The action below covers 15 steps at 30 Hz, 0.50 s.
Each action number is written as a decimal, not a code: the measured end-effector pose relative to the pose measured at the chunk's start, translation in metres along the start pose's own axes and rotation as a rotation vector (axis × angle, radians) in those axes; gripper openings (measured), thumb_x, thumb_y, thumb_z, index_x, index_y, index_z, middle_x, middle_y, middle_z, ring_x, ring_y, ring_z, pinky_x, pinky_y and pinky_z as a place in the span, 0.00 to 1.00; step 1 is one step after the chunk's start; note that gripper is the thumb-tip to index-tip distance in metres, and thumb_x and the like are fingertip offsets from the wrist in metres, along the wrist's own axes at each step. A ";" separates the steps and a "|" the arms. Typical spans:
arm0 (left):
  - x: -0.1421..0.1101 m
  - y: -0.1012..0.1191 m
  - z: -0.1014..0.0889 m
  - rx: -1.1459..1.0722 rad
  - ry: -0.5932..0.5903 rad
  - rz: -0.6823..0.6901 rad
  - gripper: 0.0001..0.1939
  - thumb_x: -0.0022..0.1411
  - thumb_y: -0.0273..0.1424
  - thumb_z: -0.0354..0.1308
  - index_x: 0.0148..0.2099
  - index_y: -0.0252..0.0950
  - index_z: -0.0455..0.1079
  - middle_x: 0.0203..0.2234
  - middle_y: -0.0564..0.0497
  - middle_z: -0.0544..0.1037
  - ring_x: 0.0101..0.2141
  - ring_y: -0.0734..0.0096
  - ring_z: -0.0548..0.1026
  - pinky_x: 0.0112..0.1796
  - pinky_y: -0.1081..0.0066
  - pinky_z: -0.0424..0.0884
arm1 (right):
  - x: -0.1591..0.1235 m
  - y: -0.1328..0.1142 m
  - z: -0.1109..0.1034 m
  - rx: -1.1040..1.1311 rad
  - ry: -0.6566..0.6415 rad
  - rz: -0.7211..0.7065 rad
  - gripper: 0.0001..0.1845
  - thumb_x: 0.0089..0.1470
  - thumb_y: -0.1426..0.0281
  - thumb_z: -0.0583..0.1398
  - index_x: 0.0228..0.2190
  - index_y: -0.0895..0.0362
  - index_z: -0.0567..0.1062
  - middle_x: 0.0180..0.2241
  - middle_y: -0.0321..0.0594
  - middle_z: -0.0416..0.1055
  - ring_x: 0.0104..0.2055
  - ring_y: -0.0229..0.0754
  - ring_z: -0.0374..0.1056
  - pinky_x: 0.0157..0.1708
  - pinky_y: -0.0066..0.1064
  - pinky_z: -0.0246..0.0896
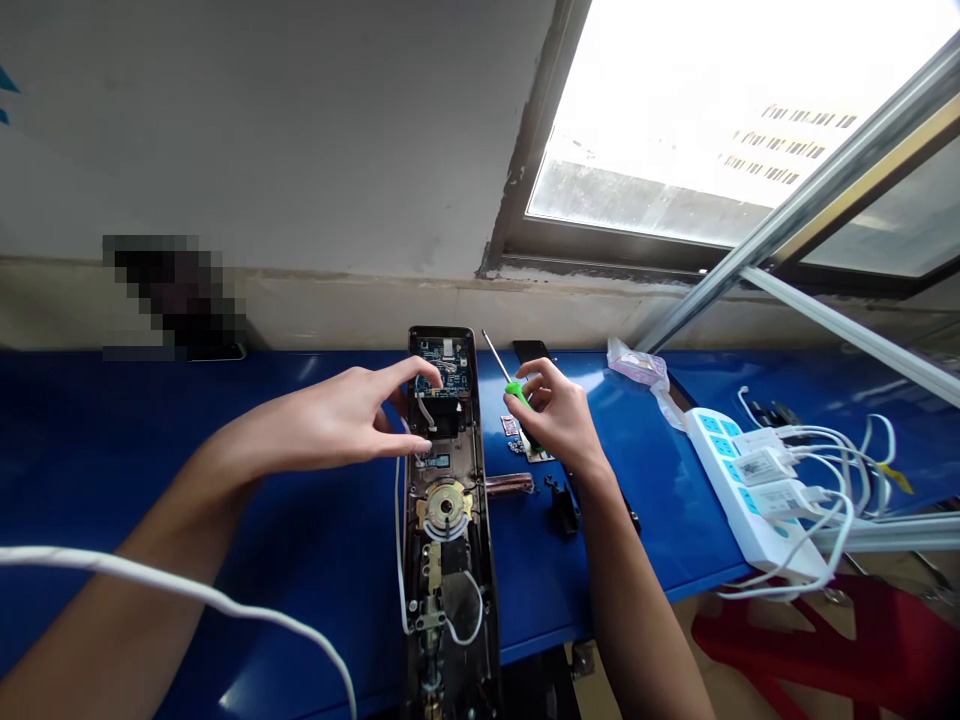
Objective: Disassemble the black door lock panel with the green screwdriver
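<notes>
An opened electronic door lock housing (pixel 480 480) lies lengthwise on the blue table, its inside facing up. A circuit board (pixel 450 372) fills its far end, and a round brass-coloured plate (pixel 445 506) sits mid-length. My left hand (pixel 367 415) reaches over the housing's left edge, thumb and forefinger spread apart near the board and a small white cable (pixel 426 412). Its other fingers are partly hidden. To the right of the housing, my right hand (pixel 556 412) grips a green-handled screwdriver (pixel 516 388), its shaft pointing up and left.
Right of the housing are a handle (pixel 511 485), small black parts (pixel 564 508) and a plastic bag (pixel 637 365). A white power strip (pixel 724 470) with several plugs stands farther right. A white cable (pixel 217 597) crosses in front of my left arm. A red stool (pixel 862 630) stands below.
</notes>
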<state>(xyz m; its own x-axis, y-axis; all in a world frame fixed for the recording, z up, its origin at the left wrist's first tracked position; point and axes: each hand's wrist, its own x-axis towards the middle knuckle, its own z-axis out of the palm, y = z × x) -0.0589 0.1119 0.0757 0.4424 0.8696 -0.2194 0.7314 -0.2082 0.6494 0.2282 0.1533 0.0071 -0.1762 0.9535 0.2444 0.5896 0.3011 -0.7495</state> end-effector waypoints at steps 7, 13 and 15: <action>0.001 0.007 -0.003 0.229 0.487 0.098 0.26 0.64 0.51 0.62 0.58 0.43 0.72 0.53 0.44 0.76 0.50 0.53 0.77 0.53 0.57 0.75 | 0.010 -0.018 -0.035 -0.078 -0.076 0.049 0.13 0.53 0.63 0.65 0.41 0.53 0.76 0.30 0.38 0.79 0.28 0.40 0.73 0.26 0.30 0.65; 0.027 0.031 0.033 0.329 0.542 0.483 0.12 0.72 0.35 0.57 0.49 0.34 0.77 0.53 0.41 0.75 0.63 0.53 0.67 0.63 0.55 0.68 | 0.033 -0.052 -0.073 -0.272 -0.020 0.005 0.06 0.50 0.65 0.69 0.31 0.54 0.81 0.35 0.45 0.81 0.41 0.51 0.76 0.39 0.40 0.66; 0.035 0.033 0.047 0.346 0.460 0.548 0.12 0.74 0.34 0.55 0.51 0.34 0.77 0.54 0.42 0.75 0.68 0.53 0.60 0.66 0.56 0.65 | 0.040 -0.060 -0.082 -0.297 0.009 -0.015 0.06 0.50 0.65 0.70 0.27 0.53 0.81 0.35 0.44 0.81 0.45 0.53 0.75 0.43 0.42 0.65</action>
